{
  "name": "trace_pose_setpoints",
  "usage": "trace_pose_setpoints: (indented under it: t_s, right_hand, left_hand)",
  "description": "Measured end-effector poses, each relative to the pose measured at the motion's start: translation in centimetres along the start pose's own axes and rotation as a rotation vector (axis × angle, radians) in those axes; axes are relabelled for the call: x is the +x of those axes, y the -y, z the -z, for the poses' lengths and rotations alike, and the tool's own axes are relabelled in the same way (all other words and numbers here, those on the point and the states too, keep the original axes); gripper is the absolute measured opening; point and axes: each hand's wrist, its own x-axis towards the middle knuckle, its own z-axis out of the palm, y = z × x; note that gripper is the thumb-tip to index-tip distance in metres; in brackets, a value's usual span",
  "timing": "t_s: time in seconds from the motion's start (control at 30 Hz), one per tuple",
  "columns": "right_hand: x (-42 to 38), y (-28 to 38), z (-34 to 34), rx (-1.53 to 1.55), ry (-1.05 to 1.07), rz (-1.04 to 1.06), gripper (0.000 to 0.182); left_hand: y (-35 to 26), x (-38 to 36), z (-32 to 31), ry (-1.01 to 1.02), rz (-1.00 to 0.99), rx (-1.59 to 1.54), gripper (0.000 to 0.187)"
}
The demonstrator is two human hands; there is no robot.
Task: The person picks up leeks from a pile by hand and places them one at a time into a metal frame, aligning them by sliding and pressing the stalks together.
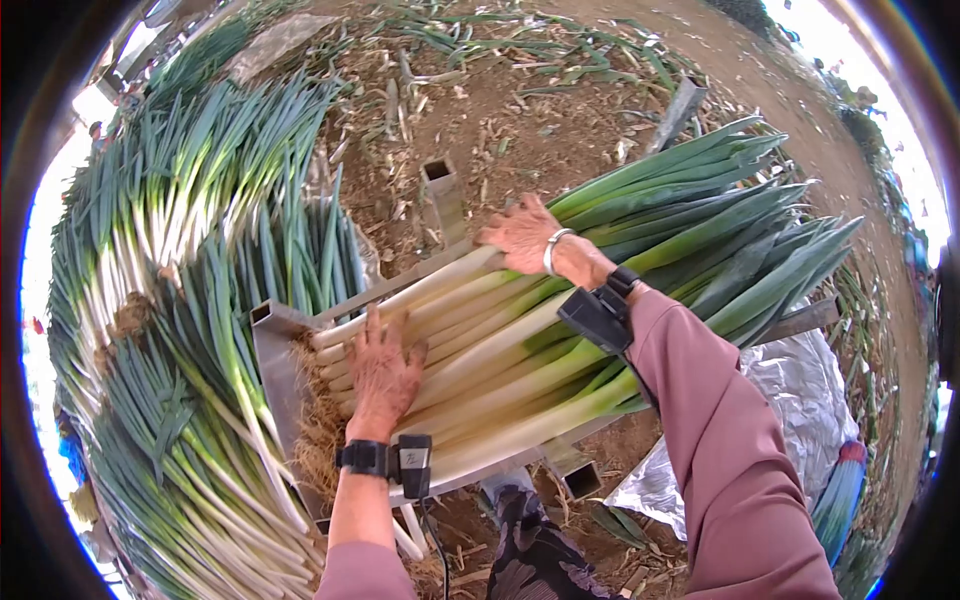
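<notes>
A thick layer of leeks (480, 370) lies across a metal frame (275, 365), roots to the left and green leaves to the right. My left hand (385, 375) rests flat on the white stalks near the root end, fingers spread. Farther along, at the far edge of the layer, my right hand (530, 238) lies on the stalks where white turns to green. Its fingers are spread and reach over the edge. Neither hand is wrapped round a stalk. Both wrists carry black strapped devices, and a bracelet circles the right wrist.
Large heaps of leeks (180, 200) cover the ground at left. Square metal posts (440, 190) stick up from the frame. A silver sheet (800, 385) lies at right beside a bundle tied in red (842, 480). Leaf scraps litter the soil (520, 130).
</notes>
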Motion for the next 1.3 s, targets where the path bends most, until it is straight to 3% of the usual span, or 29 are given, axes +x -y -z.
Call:
trace_pose_setpoints:
  t_s: [0.07, 0.13, 0.2, 0.27, 0.37, 0.77, 0.93, 1.3]
  right_hand:
    - [-0.6, -0.2, -0.5, 0.012, -0.054, 0.021, 0.040]
    - [-0.9, 0.1, -0.9, -0.024, -0.237, -0.003, 0.041]
    - [-1.2, 0.2, -0.7, 0.010, -0.250, -0.052, 0.039]
    - [-1.3, -0.2, -0.5, 0.024, -0.265, -0.109, 0.054]
    - [-1.3, -0.2, -0.2, 0.085, -0.295, -0.092, 0.057]
    - [-2.0, -0.1, -0.3, 0.020, -0.420, -0.134, 0.053]
    - [-2.3, -0.1, -0.8, -0.002, -0.600, -0.124, 0.055]
    - [-2.9, 0.3, -1.1, -0.156, -0.647, -0.147, 0.055]
  left_hand:
    - [0.0, 0.0, 0.0, 0.023, -0.008, -0.003, 0.054]
    - [0.1, -0.1, -0.1, 0.016, -0.016, 0.023, 0.056]
    - [0.3, -0.2, -0.2, 0.017, -0.018, 0.020, 0.057]
    - [0.2, -0.2, -0.3, 0.012, -0.021, 0.018, 0.057]
    - [0.2, -0.3, -0.1, 0.030, -0.001, 0.060, 0.056]
    - [0.1, -0.7, -0.3, -0.006, 0.030, 0.001, 0.058]
    - [0.0, -0.5, -0.5, -0.065, 0.018, 0.035, 0.057]
    - [0.9, -0.8, -1.0, -0.135, 0.031, 0.000, 0.055]
